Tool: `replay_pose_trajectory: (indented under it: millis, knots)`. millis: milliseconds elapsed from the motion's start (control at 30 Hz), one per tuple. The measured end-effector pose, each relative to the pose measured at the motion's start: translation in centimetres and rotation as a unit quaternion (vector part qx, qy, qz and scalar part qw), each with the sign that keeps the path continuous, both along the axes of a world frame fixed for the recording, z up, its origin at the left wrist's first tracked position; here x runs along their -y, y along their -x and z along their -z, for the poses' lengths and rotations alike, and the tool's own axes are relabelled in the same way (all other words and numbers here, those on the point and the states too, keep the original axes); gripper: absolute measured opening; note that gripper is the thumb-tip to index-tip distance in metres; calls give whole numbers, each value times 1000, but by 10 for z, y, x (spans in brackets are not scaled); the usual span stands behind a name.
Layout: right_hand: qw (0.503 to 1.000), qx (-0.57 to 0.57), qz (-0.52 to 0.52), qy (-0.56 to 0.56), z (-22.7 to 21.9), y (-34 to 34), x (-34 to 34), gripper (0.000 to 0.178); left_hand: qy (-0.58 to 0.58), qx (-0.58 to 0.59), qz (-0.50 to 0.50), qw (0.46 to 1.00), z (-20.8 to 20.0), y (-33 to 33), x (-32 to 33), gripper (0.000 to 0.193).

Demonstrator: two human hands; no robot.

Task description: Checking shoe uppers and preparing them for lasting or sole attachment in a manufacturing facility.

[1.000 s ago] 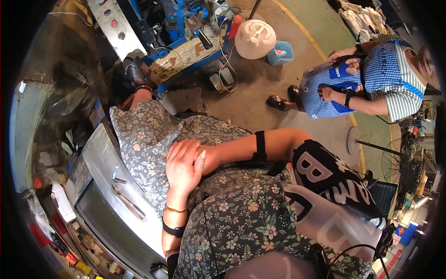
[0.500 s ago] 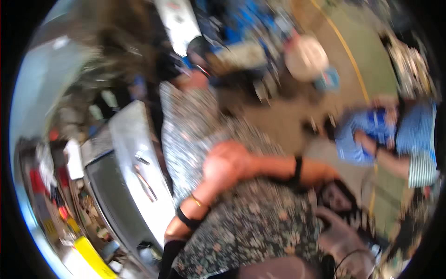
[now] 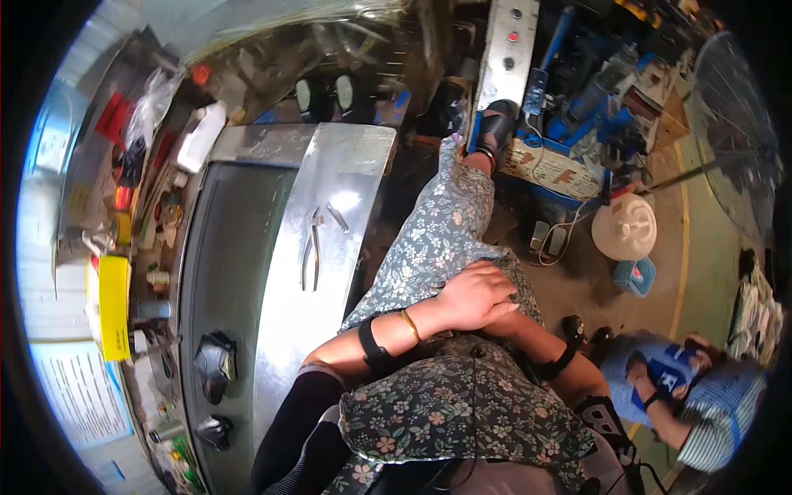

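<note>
My left hand (image 3: 477, 295) lies over my right hand (image 3: 500, 323) on the dark floral cloth (image 3: 445, 404) across my lap. The left fingers rest together on top, toward the right wrist. They hold no tool. Most of the right hand is covered, its fingers hidden. A yellow bangle and a black strap circle my left wrist and forearm; another black strap is on the right. To the left, apart from both hands, pliers (image 3: 311, 252) lie on a shiny metal bench top (image 3: 285, 330). Beside their jaws is a small metal piece (image 3: 337, 217).
A dark recessed tray (image 3: 239, 272) with black parts (image 3: 216, 367) borders the bench. Ahead, my sandalled foot (image 3: 497, 124) rests by a machine with blue parts. On the right are a white jug (image 3: 624, 227), a blue basket (image 3: 634, 276), a fan (image 3: 734, 132) and a seated person (image 3: 685, 396).
The view has swung, so the bench and pliers stand farther right and the picture is sharper. My hands stay together on my lap.
</note>
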State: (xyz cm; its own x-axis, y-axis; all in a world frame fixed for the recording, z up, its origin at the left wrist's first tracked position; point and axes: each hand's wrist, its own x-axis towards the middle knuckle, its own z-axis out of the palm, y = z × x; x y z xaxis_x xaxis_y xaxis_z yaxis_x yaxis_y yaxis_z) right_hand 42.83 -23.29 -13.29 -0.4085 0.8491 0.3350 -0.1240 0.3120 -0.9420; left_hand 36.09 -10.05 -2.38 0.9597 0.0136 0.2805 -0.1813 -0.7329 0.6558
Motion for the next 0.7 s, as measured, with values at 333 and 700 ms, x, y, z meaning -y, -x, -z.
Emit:
replay_pose_trajectory:
  millis: [333, 700]
  knots:
    - [964, 59, 256, 31, 18, -7, -10, 35, -26, 5, -6, 1000, -14, 12, 2, 30]
    - [953, 55, 294, -56, -25, -12, -26, 32, -39, 20, -25, 999, -21, 12, 4, 28]
